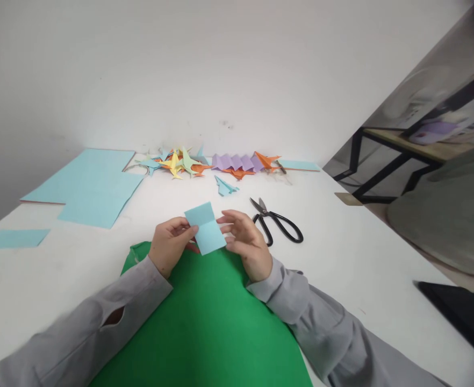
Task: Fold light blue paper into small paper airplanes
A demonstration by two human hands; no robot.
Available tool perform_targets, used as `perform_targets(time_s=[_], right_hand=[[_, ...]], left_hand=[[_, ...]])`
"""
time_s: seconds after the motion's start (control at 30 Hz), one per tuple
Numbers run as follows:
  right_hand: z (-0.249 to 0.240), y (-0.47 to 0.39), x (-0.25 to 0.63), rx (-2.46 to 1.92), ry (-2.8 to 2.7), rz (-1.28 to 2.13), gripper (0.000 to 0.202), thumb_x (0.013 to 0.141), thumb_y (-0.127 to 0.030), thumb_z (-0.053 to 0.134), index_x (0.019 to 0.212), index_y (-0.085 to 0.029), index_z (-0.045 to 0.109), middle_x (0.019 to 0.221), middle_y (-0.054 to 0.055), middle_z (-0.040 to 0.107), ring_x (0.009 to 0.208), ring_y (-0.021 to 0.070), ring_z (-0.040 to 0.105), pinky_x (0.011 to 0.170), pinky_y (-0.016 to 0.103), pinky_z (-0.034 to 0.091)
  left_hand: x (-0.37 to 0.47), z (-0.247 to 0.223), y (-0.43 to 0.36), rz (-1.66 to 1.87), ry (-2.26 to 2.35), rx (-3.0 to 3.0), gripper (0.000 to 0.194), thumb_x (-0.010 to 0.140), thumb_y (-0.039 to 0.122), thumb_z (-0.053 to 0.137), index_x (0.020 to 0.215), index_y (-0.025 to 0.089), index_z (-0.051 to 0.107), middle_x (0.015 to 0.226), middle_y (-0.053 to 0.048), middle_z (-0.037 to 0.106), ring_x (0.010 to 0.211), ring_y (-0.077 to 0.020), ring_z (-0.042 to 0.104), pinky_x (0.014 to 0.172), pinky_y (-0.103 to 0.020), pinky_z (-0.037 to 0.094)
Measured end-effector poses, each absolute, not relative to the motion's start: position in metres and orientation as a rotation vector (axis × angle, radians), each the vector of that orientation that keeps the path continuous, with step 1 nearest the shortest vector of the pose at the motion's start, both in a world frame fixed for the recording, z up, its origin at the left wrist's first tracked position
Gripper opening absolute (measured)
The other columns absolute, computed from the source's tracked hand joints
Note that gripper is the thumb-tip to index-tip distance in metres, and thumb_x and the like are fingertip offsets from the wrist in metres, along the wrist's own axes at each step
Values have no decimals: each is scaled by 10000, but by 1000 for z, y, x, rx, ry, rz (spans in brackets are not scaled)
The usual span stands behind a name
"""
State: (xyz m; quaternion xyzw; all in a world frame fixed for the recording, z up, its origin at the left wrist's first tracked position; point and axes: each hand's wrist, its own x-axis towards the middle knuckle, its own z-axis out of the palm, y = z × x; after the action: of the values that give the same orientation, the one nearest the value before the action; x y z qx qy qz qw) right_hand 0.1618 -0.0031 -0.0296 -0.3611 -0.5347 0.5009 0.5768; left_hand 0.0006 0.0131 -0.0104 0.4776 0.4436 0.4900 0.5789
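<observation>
A small light-blue sheet of paper (209, 236) with a crease across it is pinched at its left edge by my left hand (173, 241), thumb on top. My right hand (247, 240) is at the paper's right edge, its fingers apart and curved; whether the fingertips touch the edge I cannot tell. Black-handled scissors (279, 221) lie on the table just beyond my right hand, blades slightly apart. Beyond the paper rests a folded light-blue paper figure (225, 186).
Large light-blue sheets (95, 183) and a smaller strip (16, 238) lie at the left. Folded paper figures (175, 163) and a pleated purple paper (235, 162) line the wall. A green cloth (205, 322) covers the front. A dark flat object (454, 306) sits at the right edge.
</observation>
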Motion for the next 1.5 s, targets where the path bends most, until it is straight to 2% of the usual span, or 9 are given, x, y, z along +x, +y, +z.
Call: perform_targets(time_s=[0.2,0.33,0.57,0.7,0.87,1.03,1.23,1.37,1.5], right_hand=[[-32,-9,158,-878,-1644,933,397,640,-47,522,981,-249,536,1059,64,448,954,201,492,688,307,470],[-27,-9,156,-889,-1785,733,302,642,-49,574,884,-229,566,981,60,471,923,203,509,766,349,437],[-23,-11,153,-974,-1815,672,257,589,-136,708,787,-211,562,949,59,486,859,202,516,719,330,442],[-23,-11,154,-1015,-1772,647,67,712,-198,623,740,-199,562,845,48,509,791,178,511,697,318,426],[-25,-7,157,-1016,-1569,858,147,781,-286,549,686,-177,575,784,44,559,731,160,530,670,302,430],[-24,-5,159,-1113,-1378,1048,208,735,-355,595,658,-165,556,536,-20,539,497,114,486,512,260,405],[-22,-6,155,-1043,-1269,1163,213,682,-339,647,688,-187,498,560,-23,572,504,120,529,490,260,427],[-24,-5,153,-994,-1154,1231,306,621,-314,697,771,-208,454,586,-47,573,500,119,550,446,241,416],[-26,-4,155,-1001,-1173,1288,314,620,-303,700,845,-173,525,583,-37,587,491,104,538,475,242,423]], left_hand=[[1,-11,14,1195,1024,1053,191,590,263,698,670,119,603,572,14,592,511,-127,571,467,-281,527],[1,-12,11,1143,990,1090,205,568,252,717,676,121,602,612,1,627,545,-125,583,496,-264,522],[4,-11,8,1121,1009,1099,208,551,248,724,615,135,561,557,26,598,513,-108,563,489,-243,503],[5,-11,8,1102,990,1037,230,554,251,723,585,140,525,520,51,561,491,-93,549,514,-254,522],[5,-13,7,1072,903,985,220,587,254,712,613,142,524,585,30,617,578,-123,611,586,-273,541],[5,-13,6,1075,874,1017,211,594,248,713,615,138,535,587,20,634,604,-145,634,604,-289,545],[5,-11,5,996,838,1117,276,562,241,733,789,118,635,719,-43,693,698,-187,648,658,-320,536],[6,-12,5,993,880,1140,233,581,247,716,762,114,656,682,-48,696,663,-195,647,605,-318,535],[7,-12,5,1032,928,1120,206,571,210,719,741,110,659,649,-40,691,626,-180,641,561,-296,531]])
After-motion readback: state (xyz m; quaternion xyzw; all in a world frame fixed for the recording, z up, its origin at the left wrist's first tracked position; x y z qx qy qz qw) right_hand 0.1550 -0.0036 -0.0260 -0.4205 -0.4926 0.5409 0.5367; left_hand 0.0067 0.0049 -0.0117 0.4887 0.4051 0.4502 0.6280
